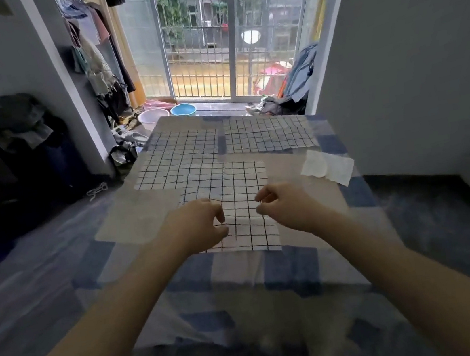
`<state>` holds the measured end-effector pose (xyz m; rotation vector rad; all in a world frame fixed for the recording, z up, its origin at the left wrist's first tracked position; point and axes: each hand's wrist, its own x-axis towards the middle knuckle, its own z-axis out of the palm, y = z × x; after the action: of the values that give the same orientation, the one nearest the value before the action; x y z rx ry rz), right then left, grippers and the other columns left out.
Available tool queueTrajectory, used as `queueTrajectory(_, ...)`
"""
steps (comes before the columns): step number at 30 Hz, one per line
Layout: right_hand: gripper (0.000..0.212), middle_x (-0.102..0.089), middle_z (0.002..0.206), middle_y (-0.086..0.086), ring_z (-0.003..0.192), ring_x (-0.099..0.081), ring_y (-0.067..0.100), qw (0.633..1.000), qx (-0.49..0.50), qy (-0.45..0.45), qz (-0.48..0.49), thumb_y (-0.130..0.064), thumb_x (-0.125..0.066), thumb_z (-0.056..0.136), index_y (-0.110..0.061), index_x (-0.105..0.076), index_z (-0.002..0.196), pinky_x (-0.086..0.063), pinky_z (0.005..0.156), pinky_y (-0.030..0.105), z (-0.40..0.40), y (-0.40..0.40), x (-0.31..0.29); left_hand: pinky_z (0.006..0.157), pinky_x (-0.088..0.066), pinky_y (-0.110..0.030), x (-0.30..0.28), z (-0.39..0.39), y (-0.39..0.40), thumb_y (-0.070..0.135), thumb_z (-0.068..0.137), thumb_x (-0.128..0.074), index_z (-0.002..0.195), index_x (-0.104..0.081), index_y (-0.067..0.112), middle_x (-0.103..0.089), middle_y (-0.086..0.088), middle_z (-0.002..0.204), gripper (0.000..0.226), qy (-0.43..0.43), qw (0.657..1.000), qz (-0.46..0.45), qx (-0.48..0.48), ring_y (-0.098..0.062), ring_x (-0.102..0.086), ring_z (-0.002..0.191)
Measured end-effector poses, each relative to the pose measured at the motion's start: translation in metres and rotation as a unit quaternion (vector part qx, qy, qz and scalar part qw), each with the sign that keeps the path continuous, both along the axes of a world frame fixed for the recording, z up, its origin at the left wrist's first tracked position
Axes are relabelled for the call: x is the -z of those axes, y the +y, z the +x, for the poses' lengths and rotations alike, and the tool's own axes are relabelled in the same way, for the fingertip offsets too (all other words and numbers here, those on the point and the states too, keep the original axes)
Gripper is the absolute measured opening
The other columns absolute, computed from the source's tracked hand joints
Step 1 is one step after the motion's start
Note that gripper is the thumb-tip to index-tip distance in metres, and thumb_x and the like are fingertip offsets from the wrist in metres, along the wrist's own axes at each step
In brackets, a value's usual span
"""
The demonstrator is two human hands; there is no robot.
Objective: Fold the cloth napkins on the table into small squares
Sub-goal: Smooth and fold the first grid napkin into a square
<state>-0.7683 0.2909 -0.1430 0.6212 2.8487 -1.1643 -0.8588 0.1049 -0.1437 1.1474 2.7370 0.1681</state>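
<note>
While both forearms reach forward, the left hand [197,227] and right hand [284,205] hover with fingers curled over the near grid napkin [244,206]; whether either pinches it, cannot tell. Its front edge lies just behind the wrists. Two more grid napkins [267,135] lie beyond the hands.

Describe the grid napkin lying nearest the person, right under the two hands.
The nearest grid napkin is thin white cloth printed with dark grid lines. It lies flat and roughly rectangular on the blue-and-white checked tablecloth, with a faint vertical crease near its middle. Its far left part overlaps another grid napkin. The left hand covers its left edge with curled fingers; whether it pinches the cloth cannot be told. The right hand, fingers also curled, is at its right edge.
</note>
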Motion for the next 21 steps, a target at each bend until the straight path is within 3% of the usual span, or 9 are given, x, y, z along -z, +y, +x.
queueTrajectory(5, 0.028, -0.061, 0.103, -0.002, 0.092, -0.061, 0.017, 0.999, 0.021, -0.027, -0.003, -0.028, -0.064, 0.087, -0.02, -0.062, 0.113, -0.051, 0.08, 0.028, -0.028, 0.004, 0.029, 0.091, -0.05, -0.041, 0.035, -0.038, 0.003, 0.048, 0.087, -0.056, 0.112, -0.063, 0.031, -0.057, 0.009, 0.122, 0.031, -0.047, 0.999, -0.01, 0.013, -0.014, -0.056, 0.109)
queueTrajectory(9, 0.031, -0.058, 0.11, -0.001, 0.1, -0.057, 0.016, 0.998, 0.039, -0.051, -0.012, -0.03, -0.067, 0.085, -0.023, -0.061, 0.114, -0.049, 0.088, 0.034, -0.052, 0.019, 0.052, 0.093, -0.049, -0.04, 0.052, -0.072, 0.01, 0.046, 0.089, -0.055, 0.119, -0.06, 0.029, -0.056, 0.008, 0.127, 0.034, -0.048, 0.998, -0.026, 0.021, -0.015, -0.054, 0.113)
queueTrajectory(14, 0.034, -0.056, 0.118, -0.001, 0.103, -0.056, 0.016, 0.997, 0.043, -0.057, -0.018, -0.026, -0.065, 0.087, -0.022, -0.059, 0.12, -0.052, 0.082, 0.031, -0.087, 0.04, 0.075, 0.092, -0.05, -0.038, 0.071, -0.114, 0.033, 0.046, 0.09, -0.055, 0.123, -0.057, 0.029, -0.054, 0.007, 0.129, 0.037, -0.062, 0.997, -0.046, 0.029, -0.014, -0.054, 0.112)
queueTrajectory(17, 0.037, -0.057, 0.123, 0.001, 0.105, -0.058, 0.017, 0.997, 0.045, -0.055, -0.017, -0.026, -0.064, 0.088, -0.021, -0.057, 0.123, -0.054, 0.087, 0.036, -0.115, 0.056, 0.095, 0.092, -0.049, -0.035, 0.087, -0.132, 0.048, 0.045, 0.091, -0.053, 0.126, -0.056, 0.028, -0.052, 0.008, 0.133, 0.039, -0.062, 0.997, -0.039, 0.034, -0.015, -0.054, 0.113)
queueTrajectory(21, 0.041, -0.051, 0.132, -0.001, 0.099, -0.054, 0.012, 0.997, 0.045, -0.053, 0.032, -0.029, -0.058, 0.09, -0.022, -0.051, 0.13, -0.048, 0.082, 0.026, -0.162, 0.074, 0.133, 0.095, -0.046, -0.033, 0.125, -0.149, 0.066, 0.043, 0.092, -0.054, 0.13, -0.051, 0.026, -0.043, 0.007, 0.14, 0.042, -0.118, 0.992, -0.035, 0.033, -0.015, -0.048, 0.118)
